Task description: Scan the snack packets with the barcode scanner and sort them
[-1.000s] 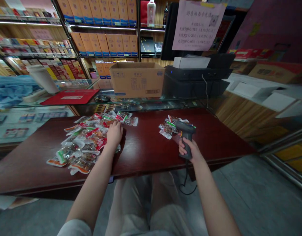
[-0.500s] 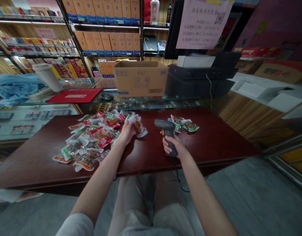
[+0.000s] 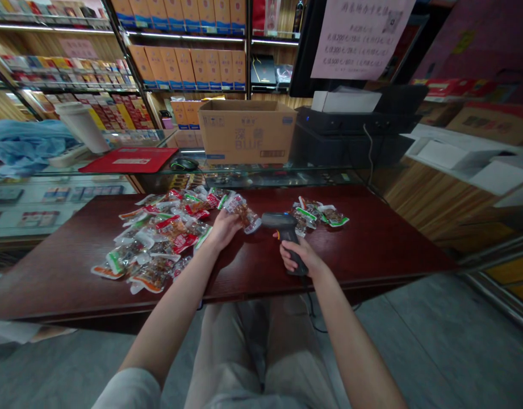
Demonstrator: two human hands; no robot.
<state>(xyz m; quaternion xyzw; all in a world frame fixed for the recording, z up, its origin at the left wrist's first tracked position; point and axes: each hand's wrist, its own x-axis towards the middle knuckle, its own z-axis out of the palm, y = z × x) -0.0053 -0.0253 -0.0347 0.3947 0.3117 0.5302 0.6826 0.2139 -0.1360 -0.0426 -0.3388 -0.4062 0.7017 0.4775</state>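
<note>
My left hand (image 3: 225, 228) is closed on a clear snack packet (image 3: 245, 213) with brownish contents, held above the table at the right side of a pile of similar packets (image 3: 159, 236). The pile's wrappers show red, green and orange parts. In my right hand (image 3: 300, 255) is a dark barcode scanner (image 3: 282, 221), my fingers wrapped round its handle. Its head points left, close to the held packet's right end. Behind the scanner, to the right, lies a smaller group of packets (image 3: 318, 215).
All this is on a dark red wooden table (image 3: 372, 244). Behind it, a glass counter bears a cardboard box (image 3: 246, 133), a red mat (image 3: 129, 160), a mouse (image 3: 183, 164) and a white cup (image 3: 81, 128). A monitor with a paper sign (image 3: 359, 40) stands at the right. The scanner's cable (image 3: 311, 301) hangs down over the table edge.
The packet in my left hand has turned and shifted slightly right. The scanner has moved a little left towards it, and a small blue light now shows on top of it.
</note>
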